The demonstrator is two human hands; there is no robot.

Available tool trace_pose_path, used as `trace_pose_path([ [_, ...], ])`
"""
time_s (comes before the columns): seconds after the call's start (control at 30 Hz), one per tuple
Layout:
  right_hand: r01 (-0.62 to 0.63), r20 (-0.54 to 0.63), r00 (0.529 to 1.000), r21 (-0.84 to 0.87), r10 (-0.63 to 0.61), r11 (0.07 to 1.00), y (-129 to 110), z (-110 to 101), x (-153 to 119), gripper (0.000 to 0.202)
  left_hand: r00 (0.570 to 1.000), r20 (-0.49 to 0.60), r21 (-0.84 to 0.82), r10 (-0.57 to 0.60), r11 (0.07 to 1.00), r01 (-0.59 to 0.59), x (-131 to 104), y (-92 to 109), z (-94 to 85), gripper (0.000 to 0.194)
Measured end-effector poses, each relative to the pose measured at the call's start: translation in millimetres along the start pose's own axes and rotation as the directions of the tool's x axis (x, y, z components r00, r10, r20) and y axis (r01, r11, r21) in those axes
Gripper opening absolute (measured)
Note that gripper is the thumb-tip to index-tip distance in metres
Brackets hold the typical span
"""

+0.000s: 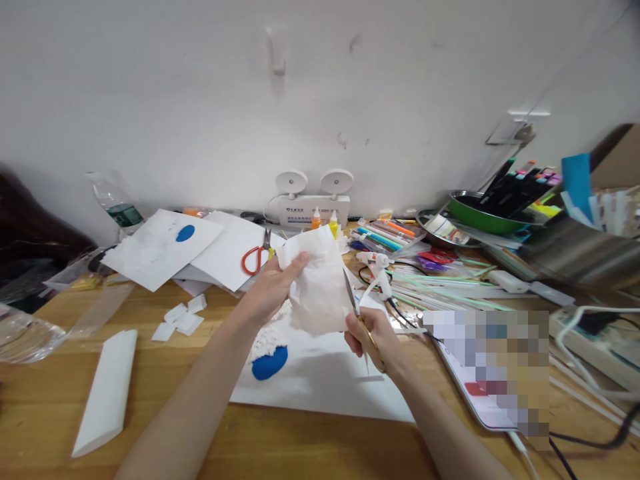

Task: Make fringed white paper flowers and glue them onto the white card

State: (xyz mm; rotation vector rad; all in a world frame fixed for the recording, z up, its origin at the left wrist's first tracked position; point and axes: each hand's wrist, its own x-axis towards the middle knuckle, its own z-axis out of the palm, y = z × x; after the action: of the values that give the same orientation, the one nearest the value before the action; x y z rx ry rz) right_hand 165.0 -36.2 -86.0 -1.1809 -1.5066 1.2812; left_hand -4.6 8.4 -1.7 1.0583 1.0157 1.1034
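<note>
My left hand [280,283] pinches the left edge of a thin white sheet of paper [320,287], thumb on top, holding it up over the table. In my right hand [370,337] is a pair of scissors [353,293], its blades pointing up along the paper's right edge. A narrow white strip hangs below the right hand. Underneath lies a white sheet [325,393] bearing a blue oval [270,363] and a patch of crumbly white material [267,340]. My hands and the held paper cover part of that sheet.
Red-handled scissors [257,257] lie on papers behind my left hand. A glue gun [377,270] with its cable sits behind my right hand. A phone [480,387] is at right, a folded white paper [107,390] and small white pieces [175,320] at left.
</note>
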Motion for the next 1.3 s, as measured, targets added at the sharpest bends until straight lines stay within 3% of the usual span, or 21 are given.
trace_pose_path([
  [1.3, -0.139, -0.078, 0.988, -0.031, 0.137, 0.99, -5.6, 1.5, 1.5, 0.052, 0.999, -0.03, 0.004, 0.028, 1.0, -0.028, -0.1, 1.6, -1.8, 0.037],
])
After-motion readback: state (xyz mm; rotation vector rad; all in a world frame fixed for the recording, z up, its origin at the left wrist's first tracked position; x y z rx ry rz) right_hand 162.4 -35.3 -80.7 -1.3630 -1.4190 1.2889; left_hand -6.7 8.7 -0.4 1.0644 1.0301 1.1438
